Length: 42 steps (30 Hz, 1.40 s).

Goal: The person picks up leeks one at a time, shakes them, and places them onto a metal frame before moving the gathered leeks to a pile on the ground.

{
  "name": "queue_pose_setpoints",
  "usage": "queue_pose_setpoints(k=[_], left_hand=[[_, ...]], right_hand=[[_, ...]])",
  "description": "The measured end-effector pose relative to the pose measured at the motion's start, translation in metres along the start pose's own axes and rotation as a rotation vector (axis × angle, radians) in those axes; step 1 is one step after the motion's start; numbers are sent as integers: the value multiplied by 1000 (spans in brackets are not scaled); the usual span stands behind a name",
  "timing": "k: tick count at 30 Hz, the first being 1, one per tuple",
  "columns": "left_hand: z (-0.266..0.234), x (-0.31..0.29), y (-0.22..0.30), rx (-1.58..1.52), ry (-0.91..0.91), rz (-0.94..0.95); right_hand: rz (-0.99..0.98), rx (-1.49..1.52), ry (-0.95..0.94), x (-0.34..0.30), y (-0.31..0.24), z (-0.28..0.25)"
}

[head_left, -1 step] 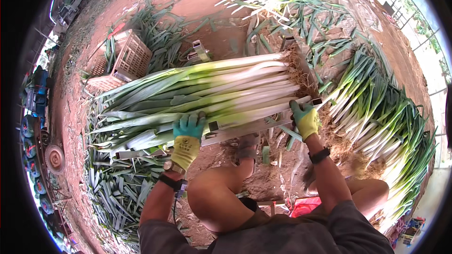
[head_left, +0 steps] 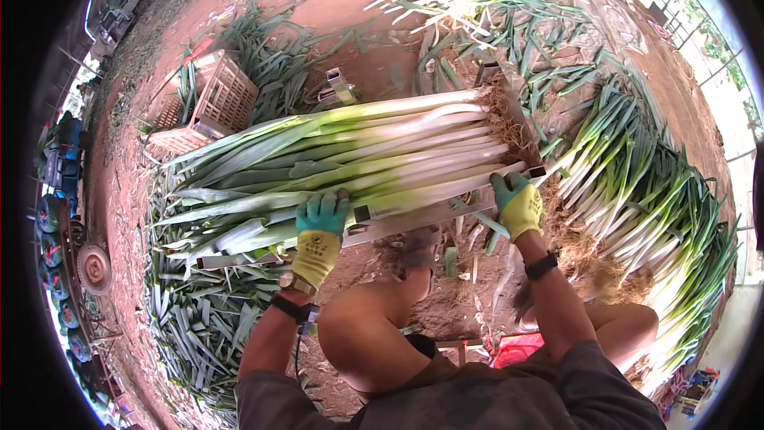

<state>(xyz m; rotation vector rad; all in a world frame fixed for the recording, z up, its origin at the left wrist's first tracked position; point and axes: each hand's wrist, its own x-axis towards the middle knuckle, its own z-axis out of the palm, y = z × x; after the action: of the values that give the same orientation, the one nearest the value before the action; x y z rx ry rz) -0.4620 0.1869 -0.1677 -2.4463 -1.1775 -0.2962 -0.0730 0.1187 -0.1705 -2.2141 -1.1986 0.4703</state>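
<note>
A thick row of leeks (head_left: 374,147) lies across a metal rack (head_left: 422,219) in front of me, green leaves to the left and white stems to the right. Their brown roots (head_left: 509,123) meet an upright metal plate at the rack's right end. Both hands wear yellow gloves with teal fingers. My left hand (head_left: 321,227) curls over the nearest leek where green turns pale, beside a square tube end of the rack. Close to the root end, my right hand (head_left: 519,203) grips the near leek's white stem at the rack's edge. Its fingertips are partly hidden.
A big pile of leeks (head_left: 637,191) curves along the right side. Cut leaves (head_left: 207,326) cover the ground at left. A plastic crate (head_left: 219,99) stands beyond the leaf ends. More leeks (head_left: 469,0) lie at the back, and a wheel (head_left: 94,269) rests far left.
Both hands have shifted very slightly to the right, still at the near leek. The row on the rack looks the same.
</note>
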Motion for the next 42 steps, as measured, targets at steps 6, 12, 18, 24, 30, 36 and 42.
queue_pose_setpoints(k=[6,12,18,24,30,36,42], left_hand=[[-7,5,16,-58,-135,38],[3,-19,2,-49,-225,24],[-2,-22,-10,-110,-337,64],[-132,66,10,-724,-174,-262],[-197,125,99,-440,-136,208],[-186,147,110,-471,-567,321],[-172,164,118,-470,-691,332]], right_hand=[[-632,-173,-28,-4,-15,20],[-700,-77,22,-3,-8,37],[-661,-39,7,-3,-15,12],[-348,711,273,40,78,-60],[310,-35,-38,73,287,-10],[111,-244,-281,86,312,58],[212,-429,-568,104,313,88]])
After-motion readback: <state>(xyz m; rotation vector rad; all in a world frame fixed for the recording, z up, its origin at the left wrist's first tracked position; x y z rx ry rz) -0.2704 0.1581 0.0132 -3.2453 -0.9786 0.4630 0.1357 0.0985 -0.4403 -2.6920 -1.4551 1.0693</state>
